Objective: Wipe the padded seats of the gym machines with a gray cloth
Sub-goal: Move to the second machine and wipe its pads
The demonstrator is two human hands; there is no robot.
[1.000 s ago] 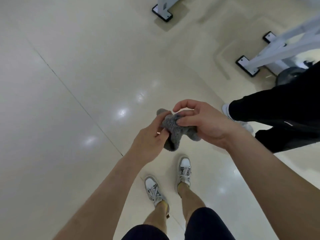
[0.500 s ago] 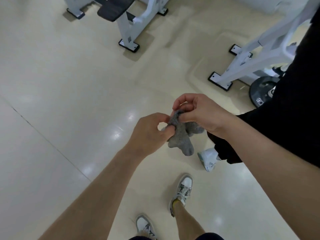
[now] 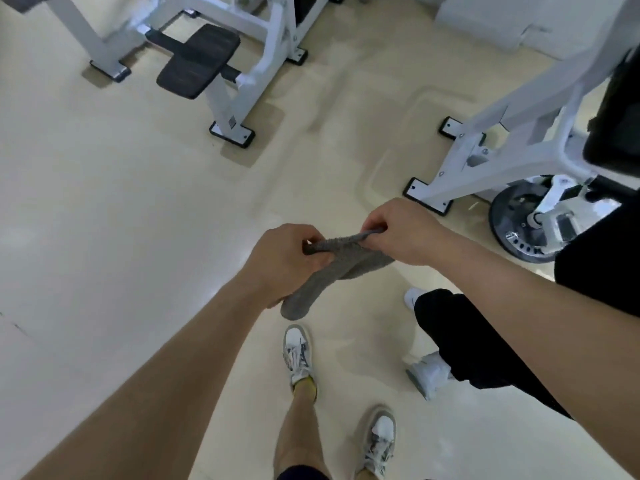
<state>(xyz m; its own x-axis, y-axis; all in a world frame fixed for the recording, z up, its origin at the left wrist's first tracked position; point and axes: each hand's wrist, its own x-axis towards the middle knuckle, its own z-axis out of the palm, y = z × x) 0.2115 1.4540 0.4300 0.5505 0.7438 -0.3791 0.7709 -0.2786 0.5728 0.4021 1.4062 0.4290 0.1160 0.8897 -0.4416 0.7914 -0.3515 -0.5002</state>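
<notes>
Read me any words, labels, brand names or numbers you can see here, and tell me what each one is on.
No text here can be read.
Small dark label on the white machine leg: too small to read.
Pale markings on the weight plate: blurred, unreadable.
Gray cloth: no print visible.

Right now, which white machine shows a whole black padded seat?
The upper-left machine; its seat is fully visible, while the right machine shows a weight plate.
</notes>
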